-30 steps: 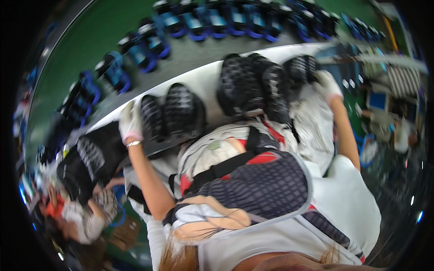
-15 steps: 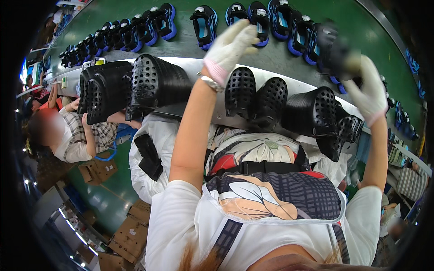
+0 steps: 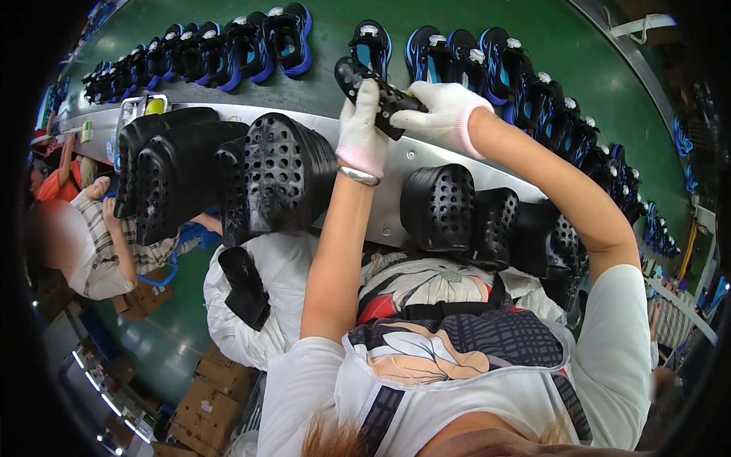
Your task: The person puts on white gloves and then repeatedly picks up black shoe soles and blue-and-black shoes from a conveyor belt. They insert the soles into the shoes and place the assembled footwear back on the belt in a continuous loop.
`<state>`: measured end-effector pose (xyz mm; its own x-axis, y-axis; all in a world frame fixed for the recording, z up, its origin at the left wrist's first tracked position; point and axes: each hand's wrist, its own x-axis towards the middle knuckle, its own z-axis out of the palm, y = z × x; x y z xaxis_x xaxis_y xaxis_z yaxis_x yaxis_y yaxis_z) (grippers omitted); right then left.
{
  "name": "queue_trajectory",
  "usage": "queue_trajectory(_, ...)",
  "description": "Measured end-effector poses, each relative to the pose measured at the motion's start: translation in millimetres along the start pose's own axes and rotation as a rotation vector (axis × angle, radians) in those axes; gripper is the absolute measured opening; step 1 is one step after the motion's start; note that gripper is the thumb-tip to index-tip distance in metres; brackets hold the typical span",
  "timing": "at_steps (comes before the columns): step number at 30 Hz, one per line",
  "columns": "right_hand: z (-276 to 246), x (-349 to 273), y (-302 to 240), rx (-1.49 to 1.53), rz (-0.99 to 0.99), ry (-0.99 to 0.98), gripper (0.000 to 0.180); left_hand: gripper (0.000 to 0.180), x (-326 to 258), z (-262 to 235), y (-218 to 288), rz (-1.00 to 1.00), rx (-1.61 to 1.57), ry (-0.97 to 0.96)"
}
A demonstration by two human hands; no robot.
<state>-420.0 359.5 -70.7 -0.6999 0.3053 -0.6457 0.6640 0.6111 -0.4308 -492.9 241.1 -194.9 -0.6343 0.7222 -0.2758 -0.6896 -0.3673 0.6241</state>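
Note:
My left hand (image 3: pixel 361 128), in a white glove with a pink cuff, is closed around a black perforated plastic shoe insert (image 3: pixel 389 100). My right hand (image 3: pixel 443 113), gloved the same way, pinches the insert's other side. Both hands are over the silver ledge, at the near edge of the green surface. Just beyond the insert stands a black and blue sneaker (image 3: pixel 370 47). Nested stacks of similar inserts lie on the ledge: a large stack (image 3: pixel 280 171) left of my left hand, another stack (image 3: pixel 438 207) below my right.
Sneakers line up at far left (image 3: pixel 288 44) and along the right (image 3: pixel 502 65) on the green surface (image 3: pixel 327 99). A loose black insert (image 3: pixel 244 286) lies on white plastic by my left arm. A seated person (image 3: pixel 99 251) is at left, near cardboard boxes (image 3: pixel 213 396).
My right hand has come in from the far right to meet my left. The left, open before, now grips the insert with it. The view has shifted.

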Motion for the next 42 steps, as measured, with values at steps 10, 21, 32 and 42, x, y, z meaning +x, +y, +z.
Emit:
queue_trajectory(10,13.1,66.1,-0.8,-0.007,0.034,0.022,0.050,0.036,27.5,-17.3,7.7,-0.101,0.311,0.284)
queue_trajectory(21,-29.2,145.6,-12.8,-0.321,0.226,0.065,0.043,0.027,62.1,-31.4,-52.8,0.443,1.364,0.242)
queue_trajectory(32,7.9,201.3,-5.6,-0.372,0.224,0.131,0.030,0.021,71.0,-35.8,-66.6,0.462,1.432,0.319)
queue_trajectory(42,21.1,249.3,8.8,-0.450,0.164,0.244,0.033,0.029,72.0,-36.6,-62.1,0.543,1.426,0.311)
